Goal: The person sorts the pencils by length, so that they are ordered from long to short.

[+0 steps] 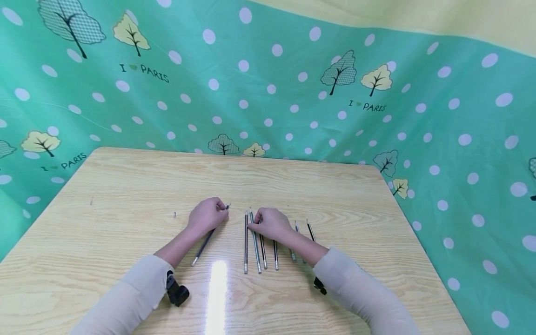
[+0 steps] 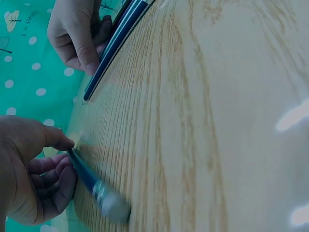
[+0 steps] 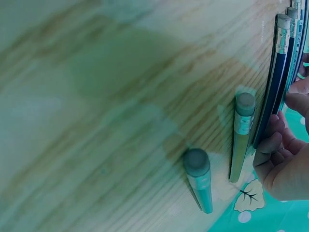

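Note:
My left hand (image 1: 208, 215) pinches a dark pencil (image 1: 204, 246) near its point. The pencil slants toward me, and its eraser end (image 2: 116, 208) looks blurred in the left wrist view. To the right, my right hand (image 1: 271, 224) has thumb and fingers around slim pencils near their points. Beneath and beside it lie a dark pencil (image 1: 245, 246), a teal pencil (image 1: 256, 253), a black pencil (image 1: 263, 253) and another dark pencil (image 1: 276, 256), roughly side by side with erasers toward me. The right palm hides some upper ends.
Past the right wrist, a light teal pencil (image 1: 292, 254) and a black pencil (image 1: 311, 231) lie partly under the forearm. A tiny fragment (image 1: 174, 214) sits left of the left hand. A green dotted curtain (image 1: 268, 93) borders the wooden table (image 1: 138, 186).

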Demonstrator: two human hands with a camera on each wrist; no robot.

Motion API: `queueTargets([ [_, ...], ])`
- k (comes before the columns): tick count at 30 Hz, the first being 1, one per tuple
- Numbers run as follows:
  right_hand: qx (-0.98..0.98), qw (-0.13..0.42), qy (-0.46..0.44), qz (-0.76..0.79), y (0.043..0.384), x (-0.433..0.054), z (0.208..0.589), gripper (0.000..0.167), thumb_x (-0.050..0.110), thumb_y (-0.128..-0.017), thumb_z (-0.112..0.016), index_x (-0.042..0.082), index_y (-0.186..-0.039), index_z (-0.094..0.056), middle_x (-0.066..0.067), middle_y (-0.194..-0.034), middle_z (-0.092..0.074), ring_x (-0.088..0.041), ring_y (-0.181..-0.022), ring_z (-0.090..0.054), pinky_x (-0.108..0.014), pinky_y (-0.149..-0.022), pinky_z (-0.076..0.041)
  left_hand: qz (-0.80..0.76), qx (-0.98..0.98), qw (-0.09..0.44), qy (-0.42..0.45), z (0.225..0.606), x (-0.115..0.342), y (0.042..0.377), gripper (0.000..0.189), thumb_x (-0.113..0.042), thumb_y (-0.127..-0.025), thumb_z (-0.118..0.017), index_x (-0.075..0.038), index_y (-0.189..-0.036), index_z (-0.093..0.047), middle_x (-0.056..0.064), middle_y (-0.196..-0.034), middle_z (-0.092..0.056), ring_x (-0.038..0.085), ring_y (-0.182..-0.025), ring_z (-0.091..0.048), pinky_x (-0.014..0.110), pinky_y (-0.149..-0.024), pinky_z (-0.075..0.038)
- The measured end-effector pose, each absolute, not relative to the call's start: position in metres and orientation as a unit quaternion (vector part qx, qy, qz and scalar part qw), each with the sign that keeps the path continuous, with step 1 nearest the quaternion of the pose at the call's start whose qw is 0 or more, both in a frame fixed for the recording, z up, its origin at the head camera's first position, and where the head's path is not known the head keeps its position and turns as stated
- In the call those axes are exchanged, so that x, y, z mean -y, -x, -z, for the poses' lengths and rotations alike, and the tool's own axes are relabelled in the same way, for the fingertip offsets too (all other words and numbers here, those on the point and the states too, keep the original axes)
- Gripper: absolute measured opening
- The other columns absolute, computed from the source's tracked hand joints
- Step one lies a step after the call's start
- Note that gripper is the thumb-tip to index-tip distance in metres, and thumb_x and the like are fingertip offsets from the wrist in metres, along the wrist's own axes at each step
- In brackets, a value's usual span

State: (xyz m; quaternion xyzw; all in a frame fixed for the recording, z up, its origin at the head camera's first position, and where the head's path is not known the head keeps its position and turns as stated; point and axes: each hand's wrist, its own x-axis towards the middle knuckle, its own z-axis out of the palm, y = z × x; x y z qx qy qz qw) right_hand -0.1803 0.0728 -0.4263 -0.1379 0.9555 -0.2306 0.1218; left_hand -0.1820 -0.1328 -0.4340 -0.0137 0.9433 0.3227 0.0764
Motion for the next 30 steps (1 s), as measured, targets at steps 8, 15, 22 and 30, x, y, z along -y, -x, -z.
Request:
queueTargets([
  [8, -0.957, 0.122, 0.133, 0.228, 0.1814, -0.0719, 0.4254, 0.023, 0.038, -0.081, -0.070, 0.016, -0.076, -0.064, 0.008, -0.068, -0.060, -0.006, -0.055, -0.049, -0.020, -0.047, -0.040, -0.349, -0.934, 0.077, 0.014, 0.4346, 0.1362, 0.1822, 0.026, -0.025, -0.084, -0.059, -0.005, -0.100, -0.063, 0.008, -0.087, -0.066, 0.017, -0.068, -0.057, 0.024, -0.054, -0.043],
  [15, -0.957, 0.130, 0.121, 0.227, 0.1801, -0.0702, 0.4221, 0.021, 0.035, -0.081, -0.070, 0.016, -0.072, -0.065, 0.008, -0.066, -0.060, -0.007, -0.053, -0.049, -0.020, -0.045, -0.040, -0.377, -0.923, 0.079, 0.018, 0.4312, 0.1391, 0.1812, 0.026, -0.023, -0.085, -0.057, -0.003, -0.101, -0.062, 0.007, -0.083, -0.062, 0.016, -0.065, -0.053, 0.024, -0.054, -0.042],
  [22, -0.953, 0.149, 0.100, 0.245, 0.1814, -0.0696, 0.4226, 0.022, 0.030, -0.080, -0.069, 0.016, -0.064, -0.061, 0.008, -0.057, -0.055, -0.006, -0.048, -0.044, -0.017, -0.040, -0.032, -0.383, -0.922, 0.057, 0.012, 0.4295, 0.1367, 0.1852, 0.026, -0.027, -0.090, -0.057, -0.003, -0.100, -0.062, 0.007, -0.084, -0.063, 0.015, -0.066, -0.053, 0.024, -0.056, -0.043],
  [30, -0.924, 0.172, 0.075, 0.334, 0.1817, -0.0727, 0.4209, 0.017, 0.028, -0.081, -0.069, 0.013, -0.073, -0.066, 0.003, -0.064, -0.062, -0.009, -0.054, -0.049, -0.020, -0.047, -0.038, -0.415, -0.908, 0.064, 0.015, 0.4258, 0.1375, 0.1868, 0.030, -0.027, -0.089, -0.058, -0.001, -0.105, -0.060, 0.015, -0.094, -0.065, 0.012, -0.050, -0.055, 0.025, -0.049, -0.048],
])
